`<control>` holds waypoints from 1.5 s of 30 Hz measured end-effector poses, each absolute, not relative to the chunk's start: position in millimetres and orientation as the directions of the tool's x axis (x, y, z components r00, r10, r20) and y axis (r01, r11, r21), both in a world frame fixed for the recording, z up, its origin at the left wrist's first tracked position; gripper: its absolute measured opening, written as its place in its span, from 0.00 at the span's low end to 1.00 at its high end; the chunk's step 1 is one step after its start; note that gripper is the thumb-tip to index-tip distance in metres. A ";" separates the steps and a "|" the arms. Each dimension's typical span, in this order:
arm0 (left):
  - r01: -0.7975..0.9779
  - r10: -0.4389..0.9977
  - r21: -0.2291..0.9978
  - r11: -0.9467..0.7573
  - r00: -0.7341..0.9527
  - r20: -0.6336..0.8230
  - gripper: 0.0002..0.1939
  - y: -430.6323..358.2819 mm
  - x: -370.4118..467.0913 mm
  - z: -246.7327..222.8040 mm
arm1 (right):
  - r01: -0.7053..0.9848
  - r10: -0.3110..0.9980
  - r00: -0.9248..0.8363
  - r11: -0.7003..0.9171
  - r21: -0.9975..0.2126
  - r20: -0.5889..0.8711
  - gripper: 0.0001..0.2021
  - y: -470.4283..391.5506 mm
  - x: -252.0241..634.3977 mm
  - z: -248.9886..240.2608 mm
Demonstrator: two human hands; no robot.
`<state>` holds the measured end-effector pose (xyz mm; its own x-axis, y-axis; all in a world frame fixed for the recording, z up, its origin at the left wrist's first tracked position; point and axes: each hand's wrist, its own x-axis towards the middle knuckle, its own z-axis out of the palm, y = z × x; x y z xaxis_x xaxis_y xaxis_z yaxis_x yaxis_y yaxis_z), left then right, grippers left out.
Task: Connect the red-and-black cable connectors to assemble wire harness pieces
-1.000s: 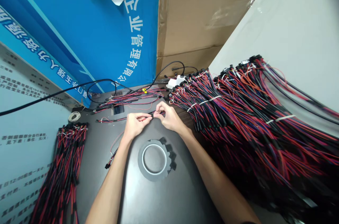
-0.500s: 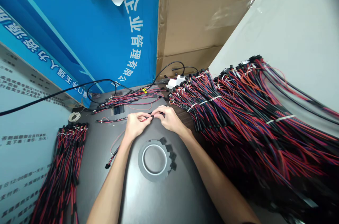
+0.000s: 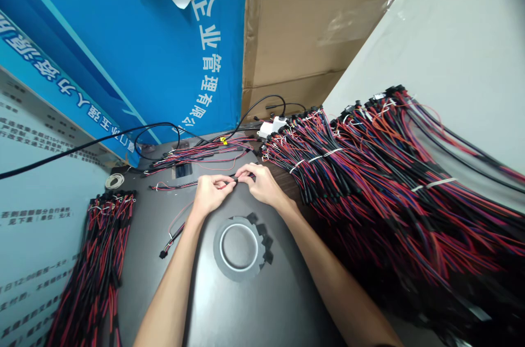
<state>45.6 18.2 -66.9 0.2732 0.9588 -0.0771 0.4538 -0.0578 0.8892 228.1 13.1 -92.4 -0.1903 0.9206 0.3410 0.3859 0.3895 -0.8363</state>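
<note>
My left hand (image 3: 212, 192) and my right hand (image 3: 256, 178) meet over the table, fingertips almost touching. Both pinch a thin red and black wire harness (image 3: 235, 178), with a small dark piece on it between the fingers. Whether that piece is tape or a sleeve I cannot tell. From under my left forearm the harness runs out to a black connector (image 3: 163, 254) lying on the table. Just nearer than the hands lies a roll of tape (image 3: 219, 262), with several short dark strips stuck along its right edge.
Bundled wire harnesses (image 3: 361, 172) are heaped at the right, and another bundle (image 3: 104, 259) hangs at the left edge. Loose harnesses (image 3: 200, 152) lie behind the hands, near a coil of white cord (image 3: 115, 181). A blue printed panel (image 3: 164, 62) and cardboard (image 3: 291, 24) stand behind.
The black connector at the harness's end has shifted slightly up and left. Both hands hold almost the same place and grip.
</note>
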 end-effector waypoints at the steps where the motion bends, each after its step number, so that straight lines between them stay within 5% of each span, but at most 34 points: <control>1: 0.461 0.959 0.885 -0.067 0.276 -0.071 0.25 18.2 45.5 -67.0 | 0.395 0.917 -0.195 0.398 -0.828 0.348 0.08 13.2 228.2 -92.9; 17: 0.465 0.966 0.884 -0.049 0.248 -0.077 0.25 18.9 48.1 -68.8 | 0.614 0.835 -0.314 0.542 -0.574 0.452 0.11 15.0 227.6 -105.5; 45: 0.445 0.948 0.895 -0.032 0.297 -0.113 0.19 23.7 45.6 -66.1 | 0.598 0.878 -0.277 0.475 -0.645 0.390 0.10 14.5 225.5 -103.0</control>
